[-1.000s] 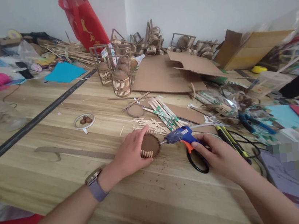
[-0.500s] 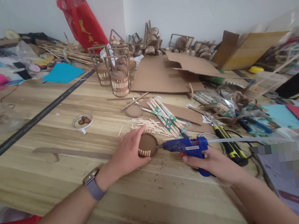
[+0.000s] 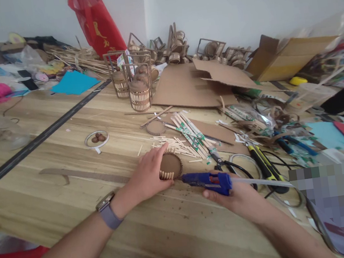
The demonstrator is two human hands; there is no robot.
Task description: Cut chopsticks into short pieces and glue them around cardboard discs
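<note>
A round brown cardboard disc (image 3: 172, 164) with a ridged rim lies on the table, short wooden sticks standing along part of its edge. My left hand (image 3: 150, 172) grips the disc from its left side, thumb at the near edge and fingers at the far edge. In my right hand (image 3: 228, 193) is a blue glue gun (image 3: 209, 181), a long clear glue stick coming out of its back. The gun's nozzle points left, at the near right rim of the disc. Just beyond the disc, cut wooden sticks (image 3: 174, 143) lie in a loose pile.
Black-handled scissors (image 3: 224, 164) and a yellow-black utility knife (image 3: 267, 169) lie right of the glue gun. Wrapped chopsticks (image 3: 191, 132) lie ahead. Small lidded baskets (image 3: 140, 95) in frames stand farther back, beside a cardboard sheet (image 3: 182, 87). A ring (image 3: 89, 145) surrounds several brown balls.
My right hand has brought the glue gun nearer to me and slightly left, its nozzle moving along the rim from the right side to the near right. My left hand keeps its hold.
</note>
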